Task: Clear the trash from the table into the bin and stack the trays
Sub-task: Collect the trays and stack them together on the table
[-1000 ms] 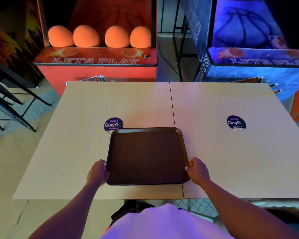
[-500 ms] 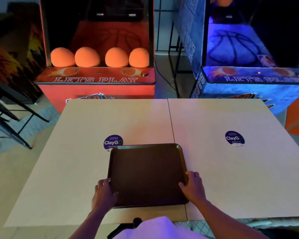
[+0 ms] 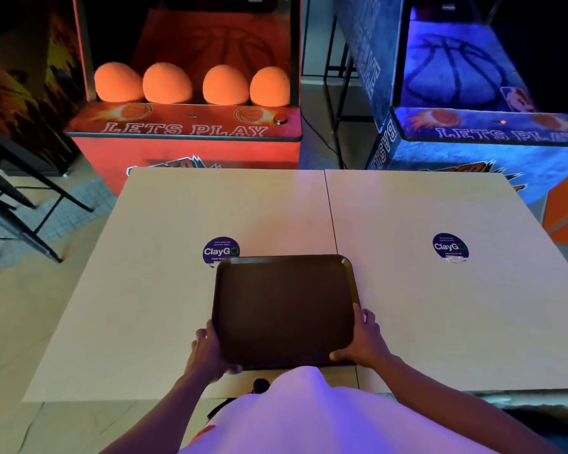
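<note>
Game room, dim, w/ a red game machine (image 3: pixel 184 132) at the upper left of the frame and a blue game machine (image 3: pixel 486 136) at the upper right. Four orange balls (image 3: pixel 174 83) sit in a row on the red one. Lower down, two pale tables (image 3: pixel 423 306) stand pushed side by side.

The brown tray (image 3: pixel 284 309) is at the lower middle of the frame, close to the table edge by the person. Its far left corner covers the bottom of a round sticker (image 3: pixel 221 249). Can't tell if it's 1 tray or a few stacked.

What changed: approx. a sec ago both hands were out at the tray's sides. Half a sec ago they lay on the near corners w/ fingers flat on top. Now the left hand (image 3: pixel 210 352) wraps the near left corner. The right hand (image 3: pixel 363 339) holds the near right corner, thumb along the near edge and fingers up the side. So both hands grip the tray.

The tray looks to be in about the same spot by the sticker, so it hasn't gone anywhere yet. Can't tell if it's off the table.

My guess: the person got a firm hold to pick the tray up and take it to be stacked. Bin & other trays aren't in view.
</note>
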The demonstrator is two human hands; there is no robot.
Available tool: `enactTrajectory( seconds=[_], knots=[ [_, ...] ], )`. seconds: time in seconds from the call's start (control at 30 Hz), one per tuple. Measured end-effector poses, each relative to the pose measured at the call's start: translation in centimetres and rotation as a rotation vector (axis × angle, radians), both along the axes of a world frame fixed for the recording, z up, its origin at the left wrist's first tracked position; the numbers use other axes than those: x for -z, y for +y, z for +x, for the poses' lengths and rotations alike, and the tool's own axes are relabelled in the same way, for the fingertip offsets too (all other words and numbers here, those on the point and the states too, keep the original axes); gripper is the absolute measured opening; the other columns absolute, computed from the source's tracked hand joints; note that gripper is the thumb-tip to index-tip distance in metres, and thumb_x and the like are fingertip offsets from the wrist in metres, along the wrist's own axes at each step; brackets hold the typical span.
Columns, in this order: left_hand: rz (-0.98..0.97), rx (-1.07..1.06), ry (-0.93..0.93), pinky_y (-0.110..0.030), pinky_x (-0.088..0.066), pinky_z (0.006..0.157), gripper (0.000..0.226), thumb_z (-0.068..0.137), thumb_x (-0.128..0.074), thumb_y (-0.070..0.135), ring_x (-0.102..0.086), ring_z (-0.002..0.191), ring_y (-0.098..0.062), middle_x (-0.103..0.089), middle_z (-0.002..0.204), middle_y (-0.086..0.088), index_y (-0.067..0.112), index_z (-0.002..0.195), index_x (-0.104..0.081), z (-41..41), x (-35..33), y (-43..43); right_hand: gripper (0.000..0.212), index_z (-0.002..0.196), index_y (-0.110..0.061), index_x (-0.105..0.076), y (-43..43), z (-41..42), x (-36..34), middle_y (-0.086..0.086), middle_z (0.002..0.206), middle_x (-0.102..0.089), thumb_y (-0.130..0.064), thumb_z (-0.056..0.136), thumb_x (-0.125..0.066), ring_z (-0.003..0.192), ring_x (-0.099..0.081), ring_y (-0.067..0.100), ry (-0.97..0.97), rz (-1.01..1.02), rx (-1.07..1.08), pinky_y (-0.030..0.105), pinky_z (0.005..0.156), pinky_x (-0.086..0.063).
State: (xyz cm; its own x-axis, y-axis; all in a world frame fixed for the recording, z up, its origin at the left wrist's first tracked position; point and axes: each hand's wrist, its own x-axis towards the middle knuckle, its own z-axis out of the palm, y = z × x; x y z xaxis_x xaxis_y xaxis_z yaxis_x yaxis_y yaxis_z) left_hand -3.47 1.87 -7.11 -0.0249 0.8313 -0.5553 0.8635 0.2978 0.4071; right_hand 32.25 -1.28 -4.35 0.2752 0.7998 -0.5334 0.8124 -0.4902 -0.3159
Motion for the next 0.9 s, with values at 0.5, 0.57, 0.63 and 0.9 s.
enactTrajectory(
  seconds=[0.5, 0.57, 0.63, 0.9],
  knots=[
    [0.037, 0.136, -0.096, -0.049, -0.052, 0.092, 0.126, 0.045, -0.099, 0.031, -0.053, 0.119, -0.04, -0.049, 0.131, -0.013, 0.015, 0.147, -0.028, 0.6, -0.2, 5.2, 0.128, 0.161, -0.013, -0.019, -1.3, -1.1, 0.2, 0.013, 0.16, -0.019, -0.046, 0.063, -0.094, 0.143, -0.04, 0.035, 0.025, -0.09, 0.259, 0.04, 0.117, -0.04],
    [0.046, 0.186, -0.106, -0.05, -0.052, 0.092, 0.126, 0.045, -0.099, 0.032, -0.054, 0.119, -0.04, -0.05, 0.131, -0.013, 0.016, 0.147, -0.028, 1.4, -0.4, 6.5, 0.125, 0.161, -0.014, -0.021, -1.5, -0.9, 0.1, 0.014, 0.159, -0.02, -0.044, 0.064, -0.094, 0.141, -0.041, 0.036, 0.032, -0.089, 0.318, 0.04, 0.116, -0.041],
    [0.055, 0.242, -0.123, -0.05, -0.051, 0.093, 0.128, 0.046, -0.1, 0.032, -0.053, 0.12, -0.041, -0.05, 0.133, -0.015, 0.016, 0.15, -0.027, 2.4, -0.5, 7.8, 0.12, 0.16, -0.013, -0.022, -1.7, -0.7, 0.0, 0.015, 0.158, -0.02, -0.042, 0.067, -0.093, 0.141, -0.041, 0.037, 0.036, -0.088, 0.385, 0.041, 0.116, -0.041],
    [0.066, 0.439, -0.127, -0.054, -0.051, 0.097, 0.129, 0.051, -0.101, 0.039, -0.053, 0.122, -0.044, -0.048, 0.136, -0.019, 0.009, 0.151, -0.025, 8.0, -0.2, 11.2, 0.102, 0.157, -0.008, -0.026, -3.6, 0.6, -0.5, 0.018, 0.157, -0.023, -0.04, 0.08, -0.085, 0.14, -0.042, 0.041, -0.019, -0.112, 0.601, 0.043, 0.117, -0.039]
  ],
)
